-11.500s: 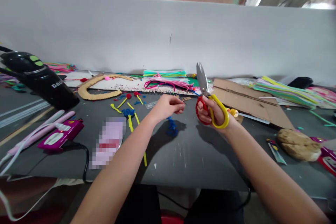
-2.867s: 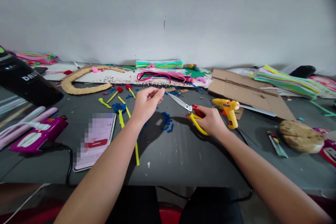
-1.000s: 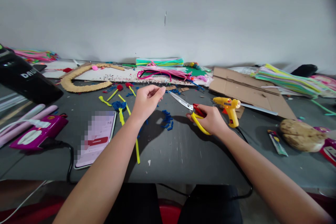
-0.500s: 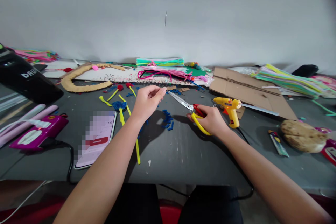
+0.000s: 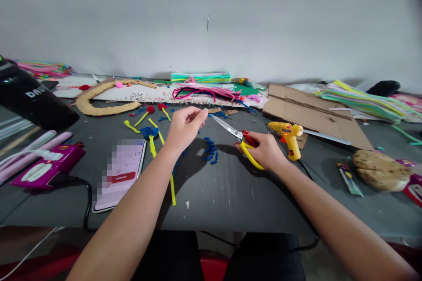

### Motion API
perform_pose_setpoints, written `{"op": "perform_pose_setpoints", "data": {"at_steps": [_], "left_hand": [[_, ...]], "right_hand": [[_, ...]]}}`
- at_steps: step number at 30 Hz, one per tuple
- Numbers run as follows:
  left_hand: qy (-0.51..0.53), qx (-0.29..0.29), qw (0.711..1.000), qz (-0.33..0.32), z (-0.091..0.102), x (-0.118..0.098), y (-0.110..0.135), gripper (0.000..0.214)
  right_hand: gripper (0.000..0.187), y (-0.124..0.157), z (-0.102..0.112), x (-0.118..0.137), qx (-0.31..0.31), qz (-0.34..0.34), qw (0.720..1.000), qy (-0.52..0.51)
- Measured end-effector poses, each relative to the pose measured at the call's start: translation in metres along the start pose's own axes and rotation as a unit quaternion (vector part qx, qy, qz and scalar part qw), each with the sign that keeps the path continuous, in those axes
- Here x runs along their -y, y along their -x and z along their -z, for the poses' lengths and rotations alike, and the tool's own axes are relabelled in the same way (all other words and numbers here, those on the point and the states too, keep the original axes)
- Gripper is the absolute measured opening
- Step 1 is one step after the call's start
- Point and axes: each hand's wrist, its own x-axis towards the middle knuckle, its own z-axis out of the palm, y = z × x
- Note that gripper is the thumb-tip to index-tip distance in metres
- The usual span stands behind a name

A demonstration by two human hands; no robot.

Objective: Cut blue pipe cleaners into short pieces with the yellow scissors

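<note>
My right hand point(image 5: 265, 151) grips the yellow and red handles of a pair of scissors point(image 5: 235, 134); the blades point left toward my other hand, low over the dark table point(image 5: 231, 193). My left hand point(image 5: 184, 127) hovers with fingertips pinched together right at the blade tips; what it pinches is too small to make out. Several short blue cut pieces point(image 5: 210, 151) lie scattered on the table between the two hands.
A yellow glue gun point(image 5: 288, 136) stands just right of my right hand. A phone point(image 5: 120, 173) and yellow stems with a blue tuft point(image 5: 150, 134) lie to the left. Pink pipe cleaners point(image 5: 204, 92), cardboard point(image 5: 310, 116) and a tan curved piece point(image 5: 99, 105) sit farther back.
Since eleven seconds ago the scissors came down from upright to low over the table. Over the last second both hands have stayed almost still.
</note>
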Motion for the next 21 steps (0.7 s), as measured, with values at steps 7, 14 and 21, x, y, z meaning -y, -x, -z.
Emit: {"op": "perform_pose_setpoints", "data": {"at_steps": [7, 14, 21], "left_hand": [[-0.004, 0.0, 1.0, -0.002, 0.0006, 0.0008, 0.0007, 0.036], [0.001, -0.001, 1.0, 0.006, 0.0007, 0.0003, -0.0005, 0.034], [0.014, 0.0, 1.0, 0.007, 0.0005, -0.0012, -0.0001, 0.031]], "right_hand": [[0.036, -0.0005, -0.0014, -0.0013, -0.003, 0.008, 1.0, 0.003], [0.039, -0.0001, -0.0006, 0.0003, -0.003, 0.004, 1.0, -0.006], [0.039, 0.0012, -0.0003, 0.0031, 0.012, -0.001, 1.0, -0.004]]}}
